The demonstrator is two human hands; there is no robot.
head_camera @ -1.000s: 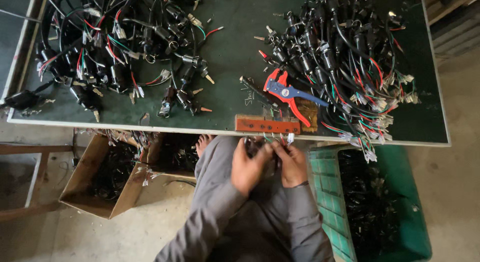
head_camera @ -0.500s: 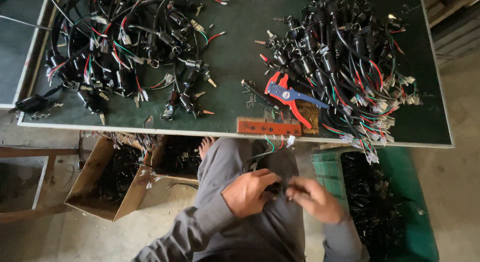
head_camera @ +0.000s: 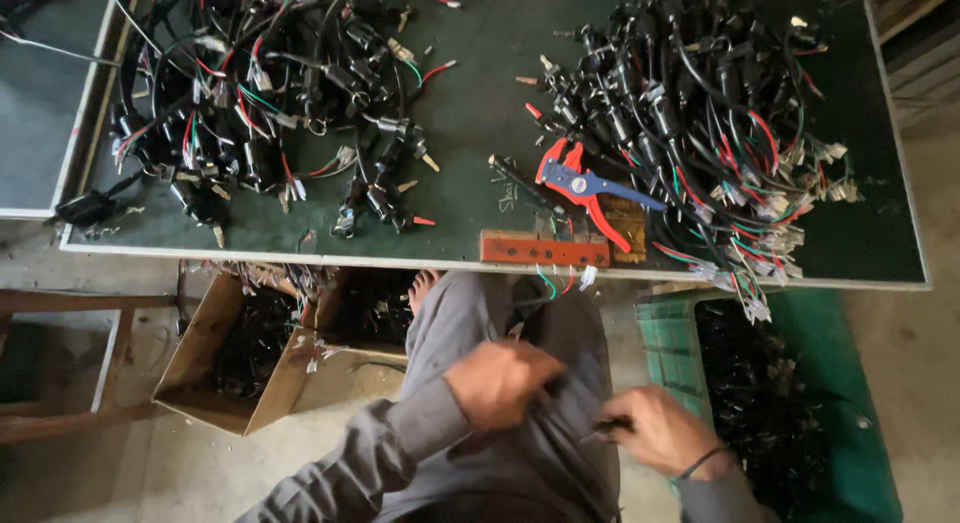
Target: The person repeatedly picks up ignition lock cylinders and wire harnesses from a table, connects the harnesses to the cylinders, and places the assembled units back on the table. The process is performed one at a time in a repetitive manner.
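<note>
Both hands sat low over the lap: left hand point(head_camera: 500, 381) fisted, right hand point(head_camera: 660, 433) pinching a small dark part point(head_camera: 612, 424). Green desk point(head_camera: 480, 103) above was buried in wire harnesses point(head_camera: 700, 113), concrete floor point(head_camera: 120, 473) underneath.

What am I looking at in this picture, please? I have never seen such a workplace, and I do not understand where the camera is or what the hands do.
The camera sits on a person's head and looks down, so you see that person's own two bare hands over their lap in grey trousers. The left hand is closed in a loose fist; the right hand pinches a small dark part, too small to identify. Ahead is a dark green worktable. On it lie two heaps of black switch parts with coloured wires, one on the left and one on the right. Near the table's front edge lie a red and blue wire-stripping plier and a flat reddish-brown strip with holes. Below stand an open cardboard box and a green plastic crate, both holding dark parts.
</note>
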